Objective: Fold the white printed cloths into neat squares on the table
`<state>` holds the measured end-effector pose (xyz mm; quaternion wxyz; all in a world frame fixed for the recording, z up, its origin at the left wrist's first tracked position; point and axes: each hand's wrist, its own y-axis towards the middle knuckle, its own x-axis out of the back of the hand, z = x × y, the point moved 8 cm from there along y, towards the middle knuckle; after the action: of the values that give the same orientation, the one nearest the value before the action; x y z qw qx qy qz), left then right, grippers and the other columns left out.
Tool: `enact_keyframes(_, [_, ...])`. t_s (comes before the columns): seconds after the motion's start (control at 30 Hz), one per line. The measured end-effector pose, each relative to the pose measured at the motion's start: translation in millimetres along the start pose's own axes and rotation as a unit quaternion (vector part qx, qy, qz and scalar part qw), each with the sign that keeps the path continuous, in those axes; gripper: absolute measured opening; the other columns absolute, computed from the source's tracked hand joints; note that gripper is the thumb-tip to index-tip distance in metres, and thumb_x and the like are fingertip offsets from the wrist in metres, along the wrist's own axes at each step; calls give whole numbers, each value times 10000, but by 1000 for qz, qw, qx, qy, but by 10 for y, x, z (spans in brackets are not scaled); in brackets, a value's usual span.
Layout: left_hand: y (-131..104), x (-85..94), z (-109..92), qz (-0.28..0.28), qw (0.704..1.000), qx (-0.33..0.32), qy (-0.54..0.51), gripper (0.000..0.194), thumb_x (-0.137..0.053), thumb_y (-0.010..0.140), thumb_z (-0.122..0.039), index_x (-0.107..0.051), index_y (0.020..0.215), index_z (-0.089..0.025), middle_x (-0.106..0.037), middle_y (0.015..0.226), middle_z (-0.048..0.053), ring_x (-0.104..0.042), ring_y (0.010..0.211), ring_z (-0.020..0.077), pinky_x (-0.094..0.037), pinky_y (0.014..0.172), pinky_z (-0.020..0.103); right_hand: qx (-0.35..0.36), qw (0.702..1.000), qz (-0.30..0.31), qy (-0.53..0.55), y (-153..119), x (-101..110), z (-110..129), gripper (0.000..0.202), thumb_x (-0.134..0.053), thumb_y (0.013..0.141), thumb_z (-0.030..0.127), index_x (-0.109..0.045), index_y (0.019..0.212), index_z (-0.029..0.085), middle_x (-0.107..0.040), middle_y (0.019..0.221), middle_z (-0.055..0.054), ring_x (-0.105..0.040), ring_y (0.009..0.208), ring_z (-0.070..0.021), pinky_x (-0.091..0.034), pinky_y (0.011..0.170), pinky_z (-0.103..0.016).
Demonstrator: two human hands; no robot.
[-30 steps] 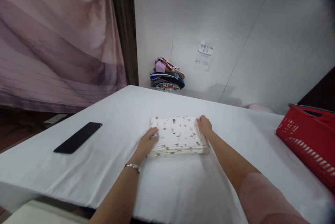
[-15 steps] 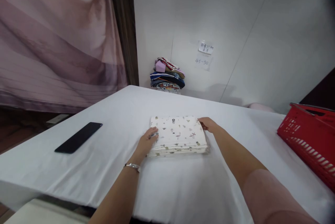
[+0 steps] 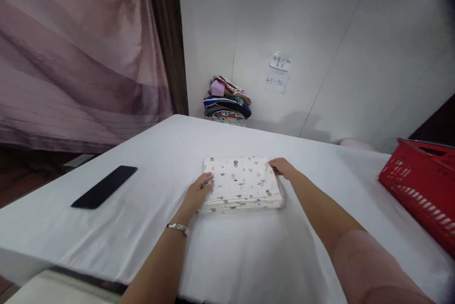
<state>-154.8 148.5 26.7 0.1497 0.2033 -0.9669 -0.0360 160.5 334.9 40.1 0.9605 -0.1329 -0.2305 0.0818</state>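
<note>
A folded white cloth (image 3: 241,181) with small printed figures lies in several layers on the white-covered table (image 3: 149,242). At its left edge rests my left hand (image 3: 199,192), fingers apart, the fingertips touching the cloth. My right hand (image 3: 280,167) has its fingers pinched on the cloth's upper right corner; the fingertips are partly hidden by the edge. A silver bracelet (image 3: 177,228) is on my left wrist.
A long black flat object (image 3: 104,186) lies on the table's left part. On the right stands a red basket (image 3: 419,185). Behind the table's far edge are stacked folded clothes (image 3: 227,102) against a wall with paper notes (image 3: 277,81). A pink curtain (image 3: 81,58) hangs at left.
The view has shifted slightly. Both hands and the cloth hold nearly the same places as before.
</note>
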Motion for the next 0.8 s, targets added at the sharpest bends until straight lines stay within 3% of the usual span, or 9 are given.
enact_keyframes(0.13, [5, 145, 96, -64, 996, 68, -2, 374, -582, 712, -323, -656, 1051, -182, -644, 1132, 54, -579, 1055, 206, -431, 942, 310, -29, 999, 24, 22, 34, 7, 23, 106, -587, 742, 193, -545, 656, 147, -559, 519, 13, -490, 435, -69, -389, 421, -168])
enact_keyframes(0.23, [133, 271, 119, -105, 989, 91, 49, 418, -542, 755, -329, -609, 1129, -157, -674, 1050, 72, -612, 975, 205, -457, 891, 322, -37, 999, 30, 27, 70, -9, 73, 155, -571, 746, 169, -518, 601, 155, -542, 494, 17, -471, 417, -64, -358, 402, -165])
enact_keyframes(0.37, [493, 292, 34, -94, 977, 91, 170, 500, -474, 815, -392, -525, 1239, -132, -636, 1124, 112, -590, 1025, 230, -431, 924, 360, -30, 998, 34, 31, 122, -60, 153, 153, -567, 705, 95, -532, 570, 159, -530, 474, 29, -462, 418, -61, -345, 409, -162])
enact_keyframes(0.5, [793, 177, -38, -67, 963, 86, 247, 494, -412, 852, -409, -509, 1261, -150, -566, 1244, 116, -529, 1132, 256, -393, 973, 388, -26, 998, 44, 37, 206, -101, 194, 107, -572, 674, 71, -590, 630, 168, -565, 510, 28, -496, 453, -72, -383, 443, -164])
enact_keyframes(0.63, [844, 87, -37, -66, 952, 88, 287, 480, -367, 861, -444, -532, 1237, -195, -548, 1269, 95, -499, 1164, 276, -387, 973, 418, -28, 997, 46, 50, 329, -100, 171, 95, -600, 698, 134, -621, 780, 178, -605, 585, 20, -530, 490, -87, -421, 461, -179])
enact_keyframes(0.8, [795, 103, -24, -72, 953, 91, 278, 474, -372, 850, -482, -543, 1209, -223, -567, 1243, 79, -529, 1120, 264, -406, 951, 405, -30, 996, 60, 60, 409, -102, 118, 172, -644, 696, 175, -625, 867, 163, -614, 610, 6, -523, 489, -84, -422, 451, -182])
